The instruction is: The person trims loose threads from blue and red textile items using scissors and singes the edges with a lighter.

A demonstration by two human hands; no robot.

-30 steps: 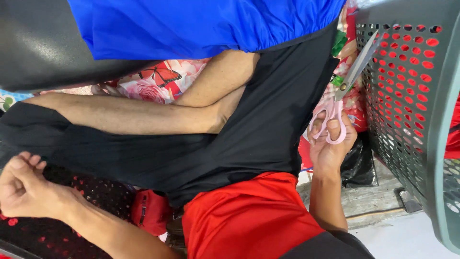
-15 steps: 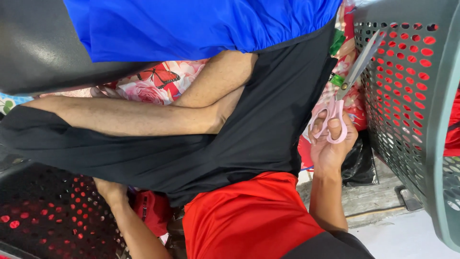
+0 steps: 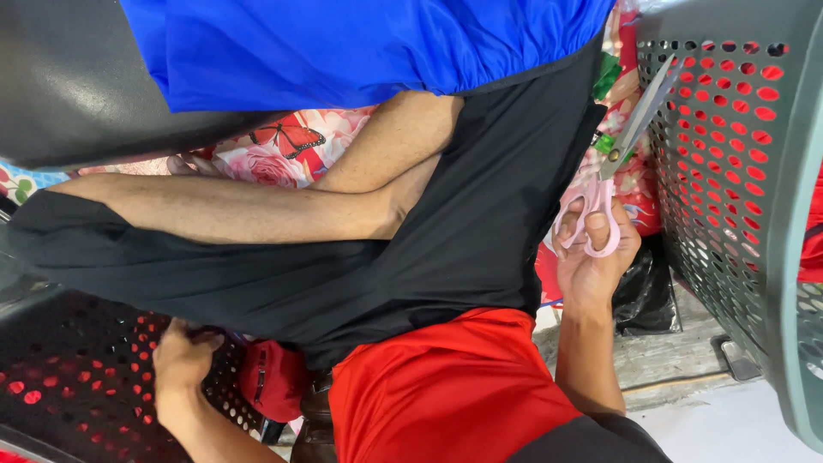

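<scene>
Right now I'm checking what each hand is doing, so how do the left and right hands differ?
The right hand is raised, holding pink-handled scissors with blades pointing up beside the grey basket. The left hand is low, holds no tool, and grips the edge of the black cloth by a dark perforated basket. Both are bare.

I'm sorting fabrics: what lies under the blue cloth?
The blue cloth overlaps the black cloth and a grey surface. Floral fabric shows just below its edge. How far any of these run beneath it is hidden.
</scene>
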